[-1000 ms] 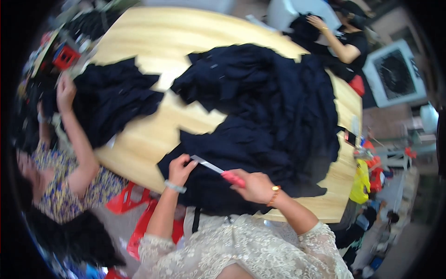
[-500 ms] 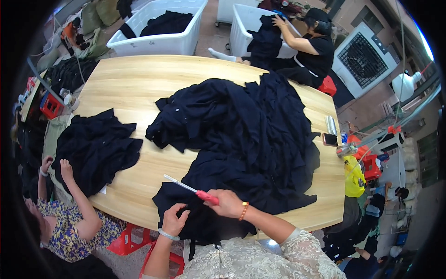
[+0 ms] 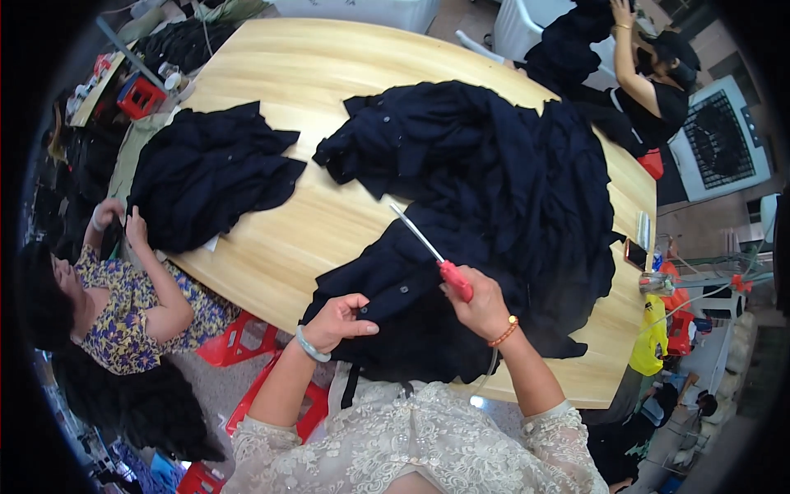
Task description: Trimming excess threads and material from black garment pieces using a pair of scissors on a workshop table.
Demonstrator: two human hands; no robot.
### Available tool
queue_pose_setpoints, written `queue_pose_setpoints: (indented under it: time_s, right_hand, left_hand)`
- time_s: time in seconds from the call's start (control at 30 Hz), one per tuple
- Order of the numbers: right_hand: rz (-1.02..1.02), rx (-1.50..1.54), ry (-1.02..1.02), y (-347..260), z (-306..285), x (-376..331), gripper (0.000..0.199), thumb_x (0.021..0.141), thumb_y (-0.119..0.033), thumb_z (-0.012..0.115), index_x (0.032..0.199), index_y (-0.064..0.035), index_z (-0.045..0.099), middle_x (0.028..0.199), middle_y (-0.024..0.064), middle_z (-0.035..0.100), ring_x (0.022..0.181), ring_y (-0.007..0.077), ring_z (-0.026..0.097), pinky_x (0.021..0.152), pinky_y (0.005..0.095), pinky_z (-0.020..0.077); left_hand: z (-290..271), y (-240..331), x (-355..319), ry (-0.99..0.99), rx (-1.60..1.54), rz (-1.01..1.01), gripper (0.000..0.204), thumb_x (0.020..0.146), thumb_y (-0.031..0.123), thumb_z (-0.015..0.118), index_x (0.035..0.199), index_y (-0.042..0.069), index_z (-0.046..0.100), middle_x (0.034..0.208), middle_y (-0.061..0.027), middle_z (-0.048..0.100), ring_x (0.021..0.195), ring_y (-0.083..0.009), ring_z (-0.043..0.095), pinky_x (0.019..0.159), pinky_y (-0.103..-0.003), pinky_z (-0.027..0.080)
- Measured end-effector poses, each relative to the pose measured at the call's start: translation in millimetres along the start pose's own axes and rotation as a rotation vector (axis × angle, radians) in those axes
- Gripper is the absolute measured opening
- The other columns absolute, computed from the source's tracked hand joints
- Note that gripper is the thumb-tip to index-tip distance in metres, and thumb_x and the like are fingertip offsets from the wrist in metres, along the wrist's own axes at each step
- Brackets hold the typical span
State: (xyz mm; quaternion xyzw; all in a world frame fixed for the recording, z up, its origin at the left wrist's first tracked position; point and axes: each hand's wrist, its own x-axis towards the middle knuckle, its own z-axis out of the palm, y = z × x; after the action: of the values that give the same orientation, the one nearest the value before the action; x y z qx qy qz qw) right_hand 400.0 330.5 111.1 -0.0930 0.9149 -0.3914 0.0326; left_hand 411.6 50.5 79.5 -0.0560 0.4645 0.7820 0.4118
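Note:
A heap of dark navy buttoned garments (image 3: 527,189) spreads over the wooden table (image 3: 304,66). My left hand (image 3: 329,323) is at the near left edge of the closest garment (image 3: 395,288), its fingers curled at the buttoned edge; the cloth hides some fingertips. In my right hand (image 3: 480,306) is a red-handled tool (image 3: 455,280) with a long slim metal rod, pointing up and left above the cloth. A thin hose or cord hangs below that wrist. The rod's tip touches nothing I can make out.
At the left a person in a floral top (image 3: 132,305) handles another navy garment (image 3: 214,177). A person in black (image 3: 658,90) is busy at a white bin (image 3: 514,29) at the far right. A phone (image 3: 634,253) lies by the right edge; red stools (image 3: 239,342) stand below left.
My view has shifted, so the table sits higher and more to the right. My right hand has moved away from my left with the red-handled tool, whose rod points more steeply up.

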Motion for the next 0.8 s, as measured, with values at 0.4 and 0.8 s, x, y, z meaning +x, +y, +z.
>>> queue_pose_setpoints:
  time_s: [0.4, 0.8]
  right_hand:
    - [0.122, -0.132, -0.199, -5, -10, -11, 0.033, 0.083, -0.024, 0.065, 0.114, -0.0136, 0.055, 0.086, 0.0169, 0.064, 0.081, 0.0352, 0.062, 0.071, 0.0426, 0.0496]
    - [0.076, -0.377, -0.614, -49, -44, -57, 0.029, 0.085, -0.034, 0.062, 0.095, -0.0075, 0.061, 0.068, 0.015, 0.064, 0.065, 0.0323, 0.064, 0.061, 0.0407, 0.0492]
  left_hand:
    - [3, -24, 4, 0.414, 0.629, 0.424, 0.016, 0.076, 0.0, 0.072, 0.091, 0.0, 0.065, 0.08, 0.0015, 0.051, 0.061, -0.0029, 0.041, 0.054, -0.017, 0.034]
    - [11, -25, 6, 0.535, 0.871, 0.516, 0.011, 0.072, 0.002, 0.07, 0.082, -0.001, 0.067, 0.071, -0.0115, 0.056, 0.062, -0.0225, 0.056, 0.056, -0.029, 0.043]
